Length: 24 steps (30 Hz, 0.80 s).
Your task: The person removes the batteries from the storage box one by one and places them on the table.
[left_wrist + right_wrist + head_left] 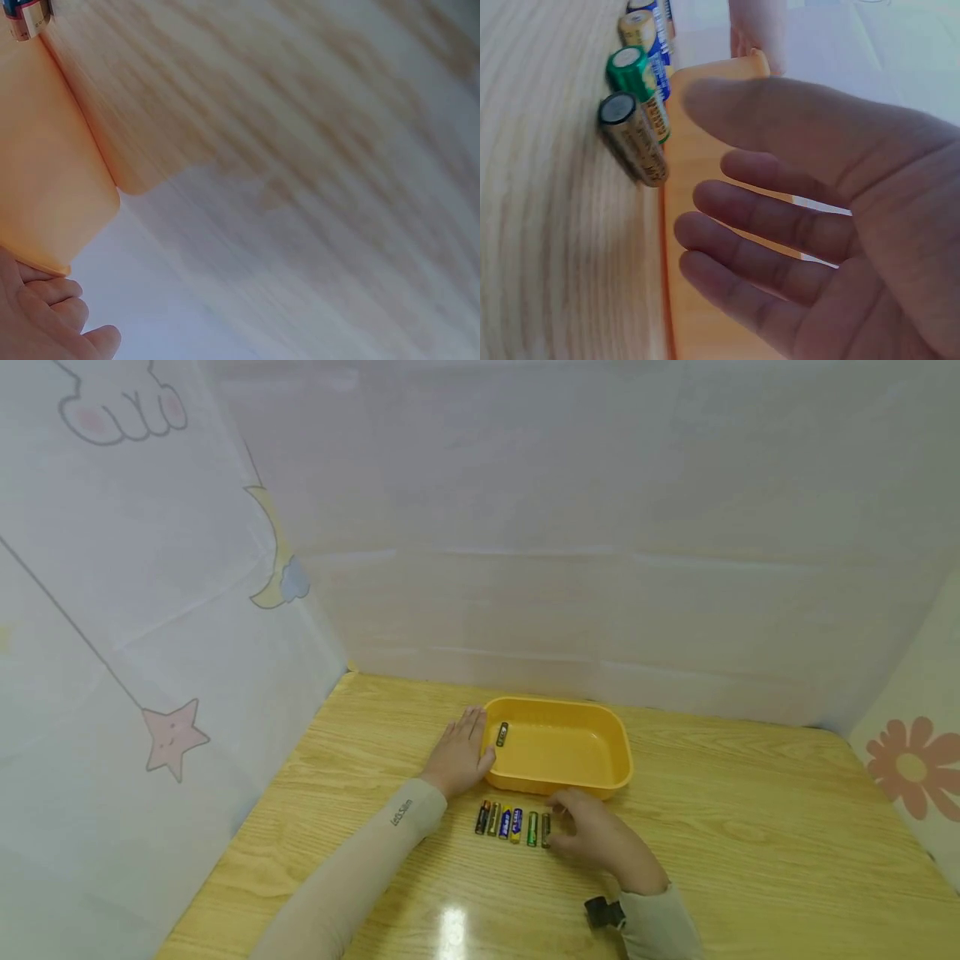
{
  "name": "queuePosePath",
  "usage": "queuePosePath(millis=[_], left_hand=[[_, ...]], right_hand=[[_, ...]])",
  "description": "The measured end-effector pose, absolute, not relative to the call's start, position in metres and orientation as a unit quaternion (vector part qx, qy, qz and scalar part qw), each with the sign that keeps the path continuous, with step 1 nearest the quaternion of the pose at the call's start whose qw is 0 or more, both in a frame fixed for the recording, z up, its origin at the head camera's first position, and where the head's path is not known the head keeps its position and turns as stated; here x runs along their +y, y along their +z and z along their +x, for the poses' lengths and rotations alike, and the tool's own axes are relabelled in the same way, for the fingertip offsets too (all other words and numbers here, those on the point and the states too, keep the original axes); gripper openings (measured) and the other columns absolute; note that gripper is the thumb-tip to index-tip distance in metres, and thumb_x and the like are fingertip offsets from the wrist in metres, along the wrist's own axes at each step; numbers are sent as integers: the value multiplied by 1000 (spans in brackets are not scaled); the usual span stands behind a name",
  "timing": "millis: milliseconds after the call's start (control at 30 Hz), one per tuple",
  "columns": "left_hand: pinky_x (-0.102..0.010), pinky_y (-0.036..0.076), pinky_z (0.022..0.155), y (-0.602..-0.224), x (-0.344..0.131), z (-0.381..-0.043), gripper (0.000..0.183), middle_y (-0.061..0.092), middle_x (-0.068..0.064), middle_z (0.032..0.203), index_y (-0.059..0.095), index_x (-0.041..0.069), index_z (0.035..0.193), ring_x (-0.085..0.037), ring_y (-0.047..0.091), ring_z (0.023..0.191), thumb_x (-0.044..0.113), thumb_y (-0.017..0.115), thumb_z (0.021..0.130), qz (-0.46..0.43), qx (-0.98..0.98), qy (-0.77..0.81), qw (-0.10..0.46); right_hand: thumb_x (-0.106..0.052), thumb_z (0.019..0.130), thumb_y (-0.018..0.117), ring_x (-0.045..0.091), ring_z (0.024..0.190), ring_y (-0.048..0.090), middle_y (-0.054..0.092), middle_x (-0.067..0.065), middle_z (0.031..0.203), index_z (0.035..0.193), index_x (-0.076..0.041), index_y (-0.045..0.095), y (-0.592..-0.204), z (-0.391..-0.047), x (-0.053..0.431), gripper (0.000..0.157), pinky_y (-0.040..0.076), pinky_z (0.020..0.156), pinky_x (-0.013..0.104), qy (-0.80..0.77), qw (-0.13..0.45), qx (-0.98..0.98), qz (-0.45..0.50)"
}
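Observation:
A yellow plastic tray (pixel 555 753) stands on the table with one battery (pixel 502 734) lying inside at its left end. My left hand (pixel 459 758) lies against the tray's left side with straight fingers, the thumb at the rim. In front of the tray, several batteries lie side by side in a row, among them a green-ended battery (pixel 630 69) and blue-and-yellow ones. My right hand (pixel 596 835) is just right of the rightmost battery (pixel 634 139), a dark gold one. In the right wrist view its thumb and fingers are spread apart, holding nothing.
The wood-grain table (pixel 750 827) extends to both sides and toward me. White cloth walls (pixel 525 527) with printed figures enclose it at the back and sides. A small black device (pixel 603 912) sits at my right wrist.

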<state>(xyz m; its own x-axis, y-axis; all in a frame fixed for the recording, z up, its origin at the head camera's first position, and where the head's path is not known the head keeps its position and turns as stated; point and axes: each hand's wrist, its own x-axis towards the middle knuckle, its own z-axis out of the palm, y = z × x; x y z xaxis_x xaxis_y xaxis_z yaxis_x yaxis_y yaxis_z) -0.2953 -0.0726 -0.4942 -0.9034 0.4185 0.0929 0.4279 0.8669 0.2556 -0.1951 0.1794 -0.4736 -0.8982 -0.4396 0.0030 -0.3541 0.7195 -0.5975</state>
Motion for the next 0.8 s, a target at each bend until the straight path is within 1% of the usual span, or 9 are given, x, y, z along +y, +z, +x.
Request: queuePosePath(millis=[67,133,233,433,567,800], left_hand=[[-50,17,125,-493,-72,-295,68,14,-18,168,13,-2,161,-30,9,156,36,35,109,-219,-966,-135,16],[-50,17,125,-492,-72,-295,68,14,-18,168,14,-2,161,-30,9,156,36,35,109,-219,-966,-134,16],[-49,16,125,-491,-72,-294,67,15,-18,168,14,-2,161,-30,10,156,36,34,109,-219,-967,-130,16],[-50,17,125,-491,-72,-294,68,15,-18,167,16,-3,160,-31,11,155,36,34,108,-219,-967,-133,19],[-51,17,125,-490,-72,-294,68,15,-17,167,16,-2,160,-30,11,156,36,34,107,-219,-966,-135,19],[-50,16,125,-490,-72,-293,67,15,-18,168,15,-2,160,-29,9,156,36,35,108,-218,-967,-135,17]], right_hand=[[-9,85,80,27,97,65,68,9,106,115,1,67,-470,-194,179,34,57,85,47,-303,56,926,-218],[-8,89,76,24,94,64,67,7,102,114,1,68,-468,-194,178,28,57,82,44,-297,40,928,-219],[-8,91,74,20,90,62,66,5,99,113,-1,69,-467,-195,177,23,57,79,40,-299,13,930,-215],[-3,90,74,19,89,61,66,7,100,114,1,68,-468,-197,178,25,57,78,38,-316,-55,922,-219],[-2,88,76,16,88,61,66,4,98,112,-1,69,-469,-197,178,25,57,76,35,-321,-111,913,-225],[0,89,75,20,90,63,67,8,104,116,0,68,-475,-203,175,28,59,74,42,-340,-201,887,-239]])
